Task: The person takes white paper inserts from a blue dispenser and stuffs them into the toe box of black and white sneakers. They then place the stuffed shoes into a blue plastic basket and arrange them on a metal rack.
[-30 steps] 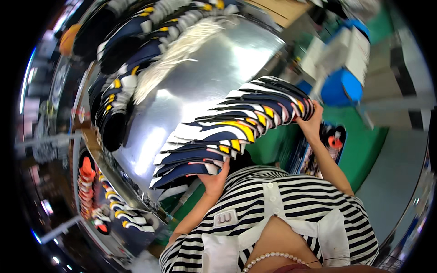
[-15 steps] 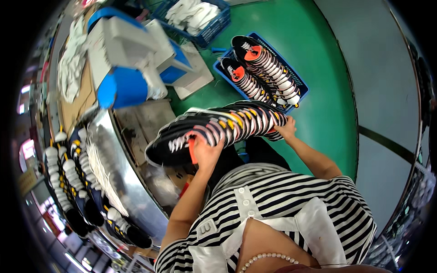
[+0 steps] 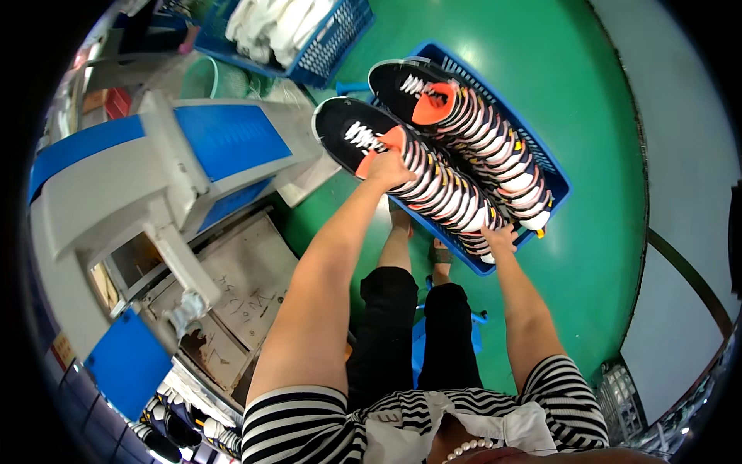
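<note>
A long row of black sneakers (image 3: 425,174) with white, orange and yellow trim is pressed between my two hands. My left hand (image 3: 389,168) grips its near-left end and my right hand (image 3: 501,238) supports its lower right end. The row hangs just over a blue plastic crate (image 3: 558,184) on the green floor. A second row of the same sneakers (image 3: 475,131) lies inside the crate, right beside the one I hold.
A grey and blue machine (image 3: 178,170) stands to my left with a metal table (image 3: 232,301) below it. Another blue crate (image 3: 309,35) holding white items sits at the top. More sneakers (image 3: 178,433) line the lower left edge. Green floor (image 3: 603,255) stretches right.
I have turned from the shiny metal table to the floor, carrying the row of sneakers between both hands and lowering it down to the blue crate.
</note>
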Motion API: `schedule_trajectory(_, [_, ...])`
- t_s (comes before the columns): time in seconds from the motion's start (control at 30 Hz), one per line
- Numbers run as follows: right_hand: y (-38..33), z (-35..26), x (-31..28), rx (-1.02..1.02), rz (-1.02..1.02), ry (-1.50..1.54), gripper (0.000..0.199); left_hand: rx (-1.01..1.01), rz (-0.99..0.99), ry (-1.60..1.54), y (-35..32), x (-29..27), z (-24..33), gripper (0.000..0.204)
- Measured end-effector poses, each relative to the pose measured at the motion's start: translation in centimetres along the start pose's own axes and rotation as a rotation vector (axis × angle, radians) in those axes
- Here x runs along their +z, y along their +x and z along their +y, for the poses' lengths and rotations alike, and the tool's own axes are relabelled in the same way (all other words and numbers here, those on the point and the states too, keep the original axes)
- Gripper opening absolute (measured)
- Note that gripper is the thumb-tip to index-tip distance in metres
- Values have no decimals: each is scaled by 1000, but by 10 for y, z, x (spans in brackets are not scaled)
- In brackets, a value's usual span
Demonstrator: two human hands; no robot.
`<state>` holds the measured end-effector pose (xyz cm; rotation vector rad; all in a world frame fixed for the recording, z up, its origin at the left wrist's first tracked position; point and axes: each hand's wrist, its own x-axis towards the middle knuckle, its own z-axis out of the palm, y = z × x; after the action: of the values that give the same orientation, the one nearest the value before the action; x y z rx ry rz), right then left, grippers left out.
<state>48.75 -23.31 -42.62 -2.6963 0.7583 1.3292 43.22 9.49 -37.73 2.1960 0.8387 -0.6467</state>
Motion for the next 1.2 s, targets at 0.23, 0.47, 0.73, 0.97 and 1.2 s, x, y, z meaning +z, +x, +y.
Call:
schedule_trajectory(0.23, [62, 31, 30, 160, -170, 214, 104, 54, -98, -29, 84, 91, 10, 41])
schedule_trajectory(0.47, [88, 107, -35, -611, 132, -169, 66, 169, -245, -136, 28, 234, 47, 65])
schedule_trajectory(0.73, [27, -209, -19, -1009, -16, -960, 46, 442, -379, -240, -37, 259, 99, 58])
schedule_trajectory(0.97, [56, -181, -70, -765, -337, 96, 40, 89, -292, -533, -97, 88, -9, 42])
schedule_trajectory(1.2, [-27, -101, -283, -571, -31, 1143, 11, 13, -176, -515, -125, -9, -30, 46])
